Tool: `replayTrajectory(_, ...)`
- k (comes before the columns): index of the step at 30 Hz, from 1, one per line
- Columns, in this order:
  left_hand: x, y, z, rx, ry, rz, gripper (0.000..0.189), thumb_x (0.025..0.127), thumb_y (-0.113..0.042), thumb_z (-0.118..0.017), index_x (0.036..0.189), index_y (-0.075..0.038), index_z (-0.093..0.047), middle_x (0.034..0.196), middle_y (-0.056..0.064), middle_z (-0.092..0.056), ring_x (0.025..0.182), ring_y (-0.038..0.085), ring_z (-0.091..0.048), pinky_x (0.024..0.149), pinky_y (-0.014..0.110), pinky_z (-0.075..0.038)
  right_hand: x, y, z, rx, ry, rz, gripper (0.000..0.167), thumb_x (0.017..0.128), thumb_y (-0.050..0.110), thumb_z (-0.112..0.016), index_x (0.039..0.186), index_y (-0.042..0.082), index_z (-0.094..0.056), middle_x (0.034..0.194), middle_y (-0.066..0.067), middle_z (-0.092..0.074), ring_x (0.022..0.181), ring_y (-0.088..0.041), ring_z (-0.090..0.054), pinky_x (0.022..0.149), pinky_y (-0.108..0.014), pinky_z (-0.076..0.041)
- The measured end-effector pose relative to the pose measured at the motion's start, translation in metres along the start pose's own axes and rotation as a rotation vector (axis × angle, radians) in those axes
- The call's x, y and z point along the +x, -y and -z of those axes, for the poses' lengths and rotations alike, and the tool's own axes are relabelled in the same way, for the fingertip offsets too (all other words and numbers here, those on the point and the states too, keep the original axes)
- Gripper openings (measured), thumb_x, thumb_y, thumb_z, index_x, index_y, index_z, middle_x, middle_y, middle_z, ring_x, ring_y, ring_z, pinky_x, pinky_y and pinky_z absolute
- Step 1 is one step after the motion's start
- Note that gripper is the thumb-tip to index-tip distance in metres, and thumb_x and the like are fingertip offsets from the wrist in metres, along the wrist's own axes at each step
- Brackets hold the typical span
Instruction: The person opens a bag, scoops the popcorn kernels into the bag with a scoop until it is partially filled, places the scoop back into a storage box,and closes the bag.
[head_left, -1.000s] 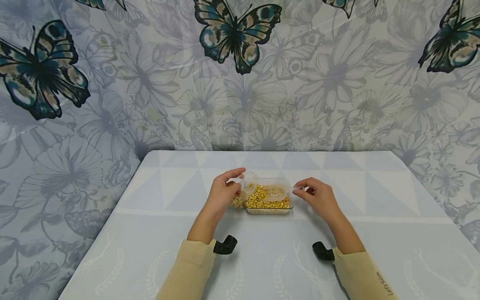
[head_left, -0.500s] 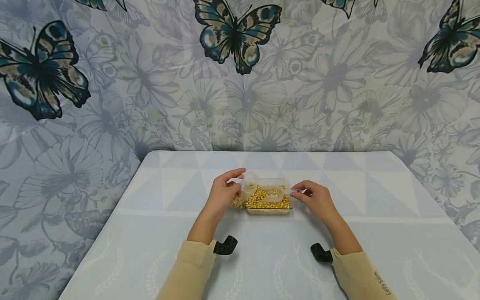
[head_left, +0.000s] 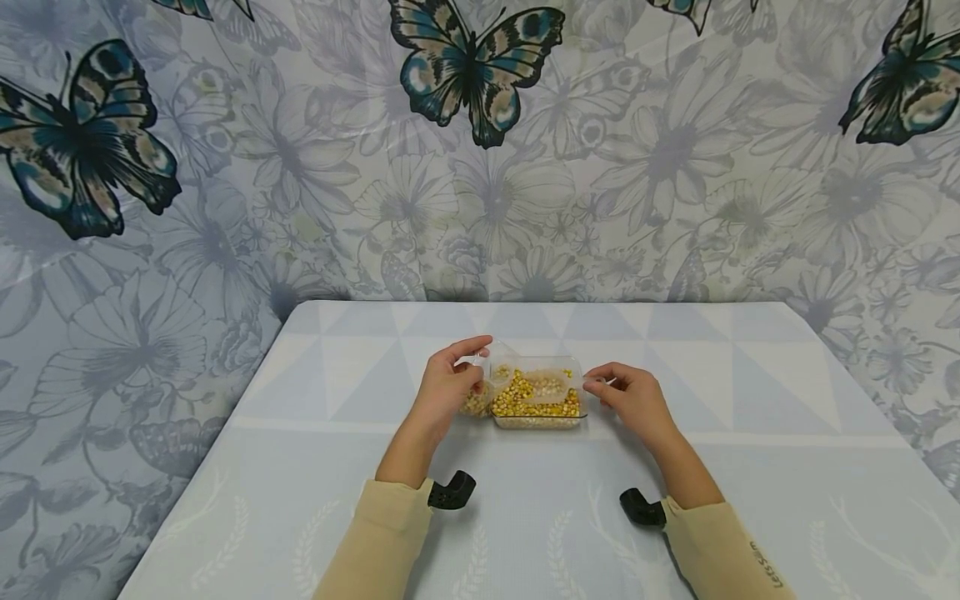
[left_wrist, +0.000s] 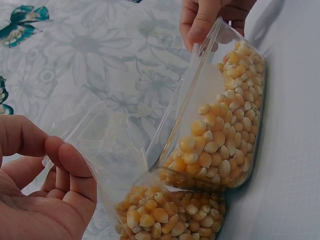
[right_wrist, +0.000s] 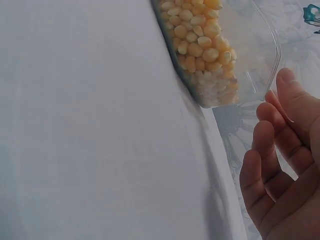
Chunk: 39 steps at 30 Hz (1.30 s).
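Note:
A clear rectangular container (head_left: 538,423) partly filled with yellow corn kernels (left_wrist: 222,137) stands on the table. Against its left side leans a clear plastic bag (left_wrist: 107,152), with more kernels in its bottom. My left hand (head_left: 448,385) pinches the bag's upper edge between thumb and fingers. Inside the container a whitish translucent scoop (head_left: 553,387) lies among the kernels; its exact shape is hard to make out. At the container's right rim my right hand (head_left: 632,392) pinches the scoop's handle end, mostly hidden by the fingers in the right wrist view.
The pale patterned table (head_left: 315,517) ends at a wall covering (head_left: 495,225) printed with flowers and butterflies. A black device (head_left: 452,490) sits at the left wrist and another black device (head_left: 642,507) at the right.
My right hand has moved slightly left and down, bringing the scoop's handle closer to the container's rim. The left hand and the bag have stayed in place.

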<state>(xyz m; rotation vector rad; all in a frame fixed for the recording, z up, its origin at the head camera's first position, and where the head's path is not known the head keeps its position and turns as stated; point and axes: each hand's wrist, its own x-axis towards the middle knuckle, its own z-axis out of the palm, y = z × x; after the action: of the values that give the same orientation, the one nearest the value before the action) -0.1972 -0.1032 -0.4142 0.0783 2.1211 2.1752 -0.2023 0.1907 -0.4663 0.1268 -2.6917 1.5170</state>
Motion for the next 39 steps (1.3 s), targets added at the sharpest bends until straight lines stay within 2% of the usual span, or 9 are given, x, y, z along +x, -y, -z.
replayTrajectory(6,0.0,0.0,0.0,-0.001,0.001,0.0,0.053,0.088,0.008,-0.05,0.134,-0.014,-0.064,0.132,0.019,-0.055,0.068,0.015,-0.045,0.065,0.029,-0.045,0.001,-0.001,0.0,0.046,-0.006,-0.033,0.029,0.091,0.033,-0.072,0.109,0.009,-0.074,0.074,-0.012,-0.065,0.066,-0.022,-0.057,0.052,-0.028,-0.045)
replayTrajectory(11,0.0,0.0,0.0,-0.001,-0.004,0.0,0.054,0.087,0.009,-0.05,0.136,-0.01,-0.062,0.126,0.012,-0.057,0.068,0.014,-0.045,0.065,0.029,-0.045,0.002,-0.004,0.0,0.065,-0.01,-0.046,0.03,0.091,0.032,-0.072,0.109,0.008,-0.074,0.073,-0.008,-0.066,0.066,-0.016,-0.059,0.053,-0.027,-0.045)
replayTrajectory(16,0.0,0.0,0.0,-0.004,-0.013,0.007,0.053,0.087,0.009,-0.05,0.133,-0.014,-0.065,0.122,0.008,-0.058,0.068,0.015,-0.045,0.066,0.03,-0.046,0.004,-0.009,0.001,0.094,-0.003,-0.058,0.032,0.092,0.032,-0.072,0.111,0.006,-0.073,0.076,-0.003,-0.067,0.067,-0.013,-0.061,0.056,-0.026,-0.047)
replayTrajectory(23,0.0,-0.001,0.0,-0.001,-0.014,0.009,0.054,0.087,0.009,-0.05,0.134,-0.013,-0.064,0.124,0.01,-0.058,0.068,0.015,-0.046,0.065,0.029,-0.045,0.004,-0.009,0.001,0.163,0.017,-0.083,0.037,0.092,0.033,-0.071,0.113,0.003,-0.071,0.085,0.0,-0.07,0.07,-0.01,-0.061,0.066,-0.025,-0.054)
replayTrajectory(29,0.0,-0.001,0.0,-0.002,-0.009,0.011,0.054,0.087,0.009,-0.05,0.136,-0.01,-0.063,0.125,0.013,-0.057,0.068,0.015,-0.045,0.065,0.029,-0.046,0.005,-0.009,0.003,0.191,0.026,-0.088,0.039,0.093,0.033,-0.07,0.116,0.001,-0.07,0.086,0.007,-0.068,0.071,-0.008,-0.061,0.068,-0.024,-0.055)
replayTrajectory(39,0.001,0.0,0.0,0.003,-0.012,0.011,0.054,0.087,0.009,-0.05,0.135,-0.011,-0.063,0.124,0.011,-0.058,0.068,0.015,-0.046,0.065,0.029,-0.045,0.004,-0.005,0.01,0.24,-0.002,-0.106,0.04,0.094,0.029,-0.069,0.118,-0.003,-0.068,0.086,0.002,-0.069,0.07,-0.006,-0.059,0.068,-0.023,-0.053)
